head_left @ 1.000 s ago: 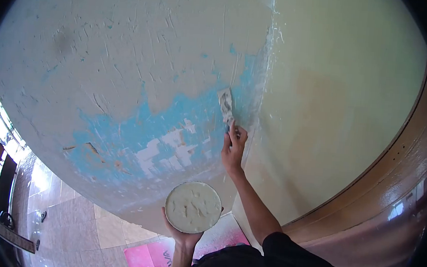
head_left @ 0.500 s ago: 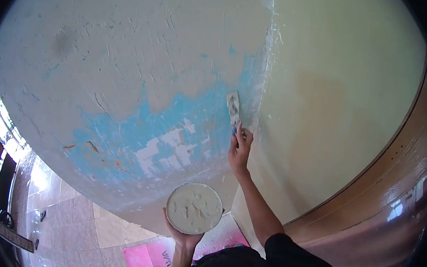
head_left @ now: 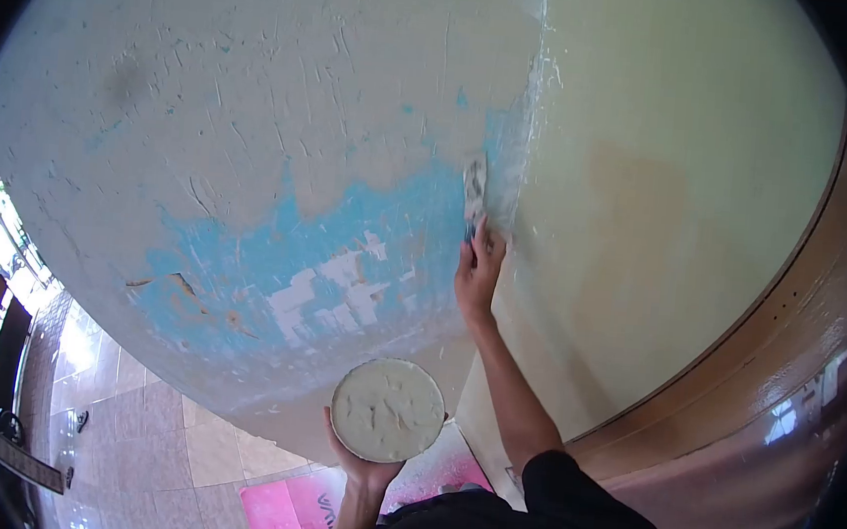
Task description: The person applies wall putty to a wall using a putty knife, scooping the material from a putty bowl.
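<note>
My right hand [head_left: 481, 269] is closed round the handle of a putty knife [head_left: 475, 184], whose pale, smeared blade lies against the wall [head_left: 379, 72] close to the inner corner. Around and left of the blade, a blue patch [head_left: 389, 202] shows between grey-beige filler areas. Lower down, my left hand [head_left: 368, 469] supports a round tub [head_left: 388, 411] from below, its thumb and fingertips at the sides. Pale, lumpy filler fills the tub's open top.
A yellowish-green wall [head_left: 729, 169] meets the patched wall at the right, bordered by a curved brown wooden strip [head_left: 737, 329]. Below lie floor tiles [head_left: 151, 442] and a pink sheet [head_left: 275, 511]. Dark slatted furniture [head_left: 0, 341] stands at the far left.
My right hand and the putty knife have moved up along the wall, near the corner. My left hand and the tub have hardly moved.
</note>
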Motion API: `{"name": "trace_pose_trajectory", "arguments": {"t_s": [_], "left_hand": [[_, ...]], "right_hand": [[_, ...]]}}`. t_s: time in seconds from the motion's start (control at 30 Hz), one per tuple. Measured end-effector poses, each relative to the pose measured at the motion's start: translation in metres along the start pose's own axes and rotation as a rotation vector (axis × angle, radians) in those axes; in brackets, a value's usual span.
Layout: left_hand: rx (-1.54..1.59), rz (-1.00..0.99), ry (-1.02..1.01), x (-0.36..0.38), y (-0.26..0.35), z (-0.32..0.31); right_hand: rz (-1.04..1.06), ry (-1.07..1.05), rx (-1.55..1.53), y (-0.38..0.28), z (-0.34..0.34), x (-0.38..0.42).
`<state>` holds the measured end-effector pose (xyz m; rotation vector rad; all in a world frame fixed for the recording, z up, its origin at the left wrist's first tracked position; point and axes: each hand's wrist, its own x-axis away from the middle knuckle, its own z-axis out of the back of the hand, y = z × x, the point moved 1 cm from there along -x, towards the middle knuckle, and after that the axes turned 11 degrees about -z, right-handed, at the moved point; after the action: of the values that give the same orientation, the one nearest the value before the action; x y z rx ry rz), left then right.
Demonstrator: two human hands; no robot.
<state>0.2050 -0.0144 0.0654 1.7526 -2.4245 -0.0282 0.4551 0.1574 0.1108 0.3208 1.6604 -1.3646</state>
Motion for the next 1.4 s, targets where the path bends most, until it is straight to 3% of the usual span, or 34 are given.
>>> {"name": "trace_pose_trajectory", "arguments": {"t_s": [0.17,0.2,0.37,0.43,0.47,0.53,0.57,0.63,0.67,0.7,0.8,0.93,1.13,1.3,1.4], "left_hand": [[-0.059,-0.026,0.005,0.002,0.003,0.001],[-0.038,-0.022,-0.005,0.002,0.003,0.000],[0.004,-0.029,0.015,0.003,0.004,-0.002],[-0.069,-0.029,0.027,0.004,0.006,-0.007],[-0.078,-0.036,0.022,0.002,0.008,-0.004],[-0.058,-0.048,0.029,0.000,0.009,-0.009],[-0.030,-0.042,0.021,-0.001,0.009,-0.012],[-0.012,-0.011,-0.010,-0.001,0.008,-0.016],[0.017,-0.003,0.015,0.000,0.008,-0.014],[0.045,0.004,0.035,0.000,0.009,-0.013],[0.104,0.063,0.025,0.002,0.007,-0.015],[0.091,0.093,0.034,0.005,0.007,-0.017],[0.188,0.136,0.027,0.007,0.005,-0.010],[0.100,0.142,0.041,0.012,0.003,-0.011],[0.110,0.147,0.039,0.014,0.002,-0.013]], "right_hand": [[-0.047,-0.073,-0.001,0.022,0.022,0.064],[-0.154,-0.085,-0.076,0.011,0.028,0.065],[-0.055,-0.057,-0.161,-0.029,0.060,0.044],[-0.595,-0.291,-0.540,-0.057,0.083,0.040],[-0.611,-0.305,-0.550,-0.070,0.097,0.037],[-0.890,-0.609,-0.617,-0.089,0.125,0.030],[-0.904,-0.614,-0.614,-0.095,0.134,0.026],[-0.745,-0.895,-0.265,-0.111,0.148,0.020],[-0.579,-0.891,-0.149,-0.127,0.153,0.017],[-0.595,-0.901,-0.144,-0.134,0.159,0.016],[-0.550,-1.230,0.067,-0.147,0.174,0.006],[-0.550,-1.267,0.141,-0.156,0.192,0.006],[-0.860,-1.332,0.193,-0.164,0.201,0.004],[-0.559,-1.441,0.186,-0.153,0.200,0.009],[-0.546,-1.445,0.144,-0.154,0.200,0.006]]}}
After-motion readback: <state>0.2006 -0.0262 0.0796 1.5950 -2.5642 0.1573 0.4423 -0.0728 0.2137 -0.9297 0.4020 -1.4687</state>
